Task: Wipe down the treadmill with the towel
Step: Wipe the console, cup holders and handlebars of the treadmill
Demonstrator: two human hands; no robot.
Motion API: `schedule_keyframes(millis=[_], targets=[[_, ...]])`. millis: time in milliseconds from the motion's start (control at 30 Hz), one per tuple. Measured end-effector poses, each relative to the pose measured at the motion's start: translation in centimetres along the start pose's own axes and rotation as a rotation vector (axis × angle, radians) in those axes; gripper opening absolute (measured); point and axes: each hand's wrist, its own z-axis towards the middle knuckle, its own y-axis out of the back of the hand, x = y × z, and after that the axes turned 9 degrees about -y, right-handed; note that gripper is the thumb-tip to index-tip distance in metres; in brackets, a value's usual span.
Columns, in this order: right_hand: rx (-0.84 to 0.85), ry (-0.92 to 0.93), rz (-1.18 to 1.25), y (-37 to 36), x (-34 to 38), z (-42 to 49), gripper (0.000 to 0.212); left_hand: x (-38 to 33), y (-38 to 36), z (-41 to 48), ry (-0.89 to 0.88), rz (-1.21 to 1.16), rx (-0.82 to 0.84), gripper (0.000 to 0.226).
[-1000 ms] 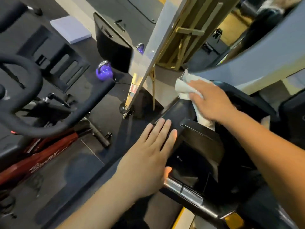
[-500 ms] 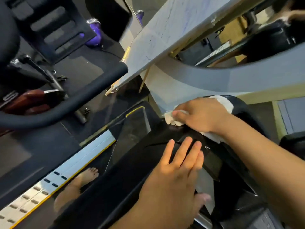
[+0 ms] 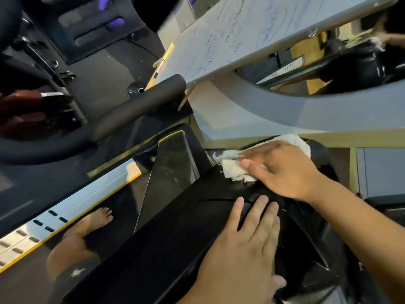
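White terry towel [image 3: 235, 170] sat bunched on the top edge of the treadmill [image 3: 175, 238] console, pressed down by the right hand [image 3: 285, 170]. Fingers of that hand were held close together & curled over the cloth, tips pointing left; part of the towel stuck out past the fingertips, another part showed behind the knuckles near the rounded black housing at the far end. Can't tell if the thumb was tucked under the cloth.

Left hand [image 3: 245, 255] lay flat, palm down, on the glossy black console surface just below the right hand, not touching the towel. Its fingers [image 3: 259, 211] were straight & mostly together w/ slight gaps, thumb out to the right side. Both forearms came in from the lower right.

Black handrail [image 3: 135, 113] w/ foam-looking grip ran diagonally across the left-centre, above the deck. Below it, a silver side rail [image 3: 65, 211] w/ a yellow edge & dark oval slots ran along the belt. A bare foot [image 3: 96, 220] stood on the dark belt beside that rail, knee & a dark shorts hem lower down.

Whiteboard [image 3: 230, 34] w/ faint blue writing slanted across the top, mirror w/ a grey curved frame at right. Purple kettlebell [image 3: 115, 22] was partly visible top left, blurred, behind dark gym gear.
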Motion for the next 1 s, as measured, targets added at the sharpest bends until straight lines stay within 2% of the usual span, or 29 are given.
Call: schedule_keyframes(millis=[100, 200, 267, 367, 500, 600, 700, 800, 867, 933, 1000], targets=[[-0.011, 0.025, 0.113, 0.6, -1.2, 0.1, 0.052, -0.1, 0.7, -0.2, -0.032, 0.020, -0.074, 0.085], [-0.007, -0.206, 0.036, 1.0, -3.3, 2.3, 0.050, -0.1, 2.2, -0.2, -0.063, -0.036, -0.019, 0.087], [0.122, -0.333, -0.114, 0.7, -2.5, 4.5, 0.043, -0.1, 2.7, -0.2, -0.071, -0.045, -0.018, 0.087], [0.265, -0.214, -0.084, 0.0, 1.4, 5.2, 0.048, -0.3, 2.6, -0.5, -0.045, -0.103, 0.006, 0.086], [0.328, -0.029, 0.111, -0.2, 4.4, 2.9, 0.044, -0.2, 2.2, -0.7, -0.037, -0.099, -0.052, 0.086], [0.294, -0.159, 0.031, 0.6, 1.0, 4.4, 0.050, 0.0, 1.9, -1.1, -0.029, -0.087, -0.125, 0.082], [0.115, -0.307, -0.150, 0.5, -0.7, 5.0, 0.042, 0.5, 1.2, -1.2, -0.011, -0.082, -0.180, 0.075], [-0.047, -0.173, -0.083, -1.0, 1.7, 3.2, 0.029, 0.6, 1.1, -1.1, -0.022, -0.041, -0.176, 0.078], [-0.030, -0.106, 0.019, -0.8, 2.1, 1.9, 0.028, 0.5, 1.4, -1.1, -0.037, -0.009, -0.131, 0.081], [0.062, -0.208, 0.073, 0.6, 0.4, 1.7, 0.036, 0.5, 1.7, -0.9, -0.037, 0.016, -0.080, 0.082], [0.113, -0.307, 0.012, 1.4, -1.7, 1.4, 0.036, 0.4, 1.6, -0.9, -0.017, 0.021, -0.088, 0.079]])
